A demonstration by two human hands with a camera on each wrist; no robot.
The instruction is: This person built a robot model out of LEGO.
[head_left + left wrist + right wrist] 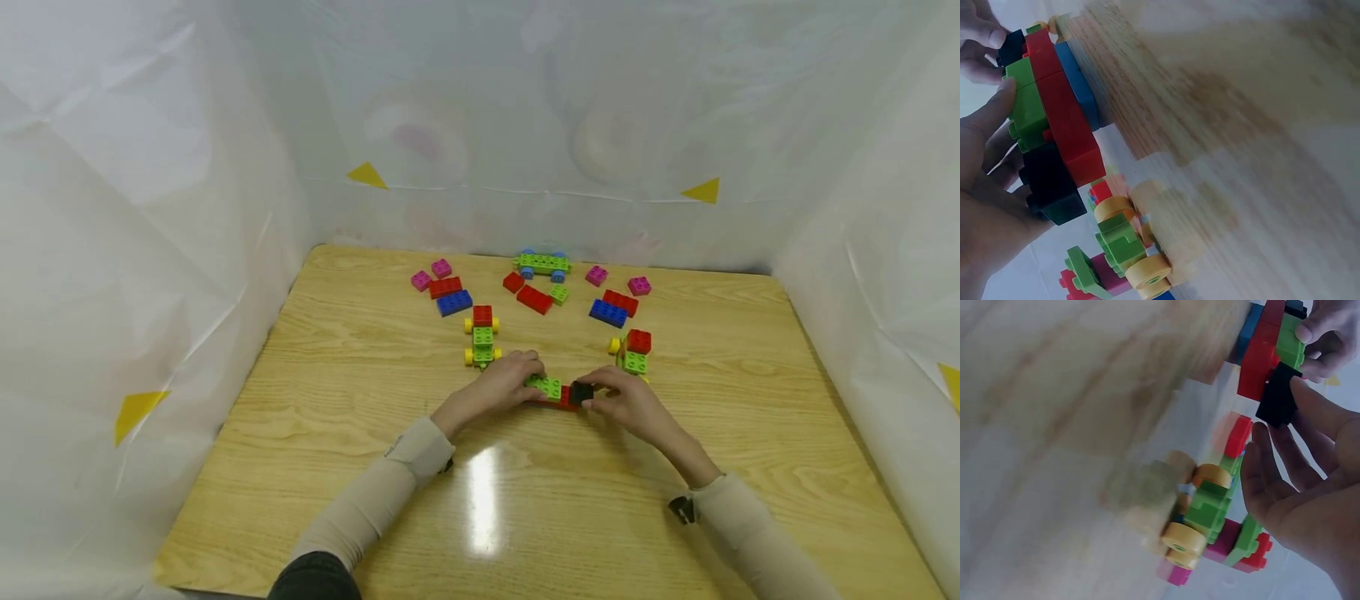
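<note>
My left hand (504, 382) grips a built stack of toy bricks near the middle of the table, its thumb and fingers about the green bricks (1029, 106). Below these run red bricks (1066, 125), with a blue brick (1079, 84) underneath. A black brick (1054, 181) sits at the stack's left end, by the left palm. At the right end my right hand (626, 402) pinches another black brick (1279, 397) between thumb and fingertips. That brick stands tilted against the red end in the right wrist view; whether it is pressed down fully I cannot tell.
A wheeled green-and-red brick car (483, 337) stands beyond the left hand. A similar car (635, 354) is partly hidden behind the right hand. Farther back lie blue bricks (454, 303), red bricks (535, 299), pink bricks (597, 276) and a green wheeled base (543, 264).
</note>
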